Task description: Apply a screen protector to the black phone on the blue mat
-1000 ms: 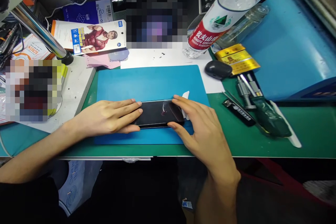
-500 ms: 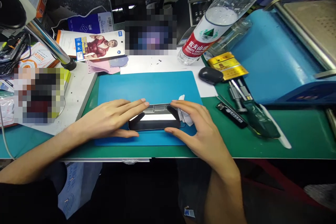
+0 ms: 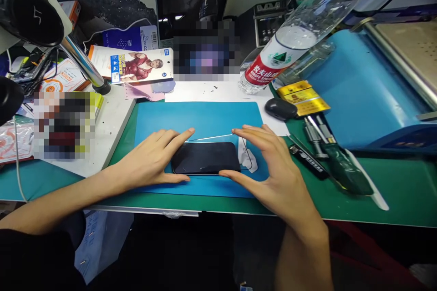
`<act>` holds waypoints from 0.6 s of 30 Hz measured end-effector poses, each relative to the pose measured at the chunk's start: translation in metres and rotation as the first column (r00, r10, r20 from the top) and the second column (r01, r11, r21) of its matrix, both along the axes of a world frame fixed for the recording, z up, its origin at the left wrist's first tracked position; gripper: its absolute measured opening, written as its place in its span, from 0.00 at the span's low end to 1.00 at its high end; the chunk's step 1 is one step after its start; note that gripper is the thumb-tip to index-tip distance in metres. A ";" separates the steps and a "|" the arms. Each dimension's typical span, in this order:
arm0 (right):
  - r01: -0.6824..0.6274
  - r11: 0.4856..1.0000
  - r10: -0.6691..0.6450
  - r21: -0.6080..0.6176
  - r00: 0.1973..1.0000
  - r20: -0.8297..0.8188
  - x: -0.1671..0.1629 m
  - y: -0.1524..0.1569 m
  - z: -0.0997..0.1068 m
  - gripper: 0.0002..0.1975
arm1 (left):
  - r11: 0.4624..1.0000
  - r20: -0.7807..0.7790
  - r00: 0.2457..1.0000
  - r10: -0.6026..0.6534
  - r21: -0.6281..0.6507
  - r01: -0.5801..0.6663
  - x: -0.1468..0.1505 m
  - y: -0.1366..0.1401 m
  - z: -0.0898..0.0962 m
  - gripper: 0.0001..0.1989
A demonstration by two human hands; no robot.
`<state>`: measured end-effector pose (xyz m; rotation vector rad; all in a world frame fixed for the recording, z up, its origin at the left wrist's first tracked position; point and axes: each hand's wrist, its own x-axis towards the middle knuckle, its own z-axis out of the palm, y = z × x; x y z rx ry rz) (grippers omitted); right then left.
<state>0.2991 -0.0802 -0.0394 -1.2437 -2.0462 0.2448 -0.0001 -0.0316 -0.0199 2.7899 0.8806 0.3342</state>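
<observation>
A black phone (image 3: 206, 158) lies face up, crosswise, on a blue mat (image 3: 198, 116). Over it I see a clear, dark-edged glass screen protector (image 3: 215, 137), tilted so its far edge shows as a bright line. My left hand (image 3: 146, 159) holds the left end, fingers at the far edge and thumb at the near edge. At the other end my right hand (image 3: 276, 170) grips it likewise, fingertips at the far corner, thumb near the phone's lower edge. The protector's dark right edge crosses a crumpled white wipe (image 3: 247, 159). Whether the glass touches the phone is unclear.
A water bottle (image 3: 273, 59) leans at the back right, beside a black mouse-like object (image 3: 281, 109) and a yellow pack (image 3: 303, 97). Screwdrivers and a black tool (image 3: 309, 162) lie right. A white board (image 3: 116, 118) and lamp stand (image 3: 82, 63) are left.
The protector's far edge now stands out above the phone, and the white reflection over the phone has gone. Both hands stay around it. The whole view has shifted slightly.
</observation>
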 end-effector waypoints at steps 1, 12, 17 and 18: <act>-0.002 1.000 0.002 -0.011 1.000 -0.003 0.001 0.001 -0.001 0.38 | 1.000 -0.002 1.000 0.011 0.001 -0.011 0.000 -0.001 0.000 0.50; 0.024 0.997 -0.026 -0.075 0.999 -0.036 0.010 -0.005 -0.018 0.38 | 0.999 -0.022 0.998 0.053 0.016 -0.052 0.004 -0.003 0.001 0.52; 0.015 0.999 -0.016 -0.035 0.999 -0.042 0.010 -0.007 -0.020 0.38 | 0.997 -0.011 0.999 0.051 0.057 -0.051 0.006 -0.003 -0.002 0.52; 0.015 0.999 -0.017 -0.038 0.999 -0.041 0.010 -0.007 -0.020 0.38 | 0.997 0.006 0.999 0.046 0.055 -0.046 0.006 -0.002 -0.003 0.52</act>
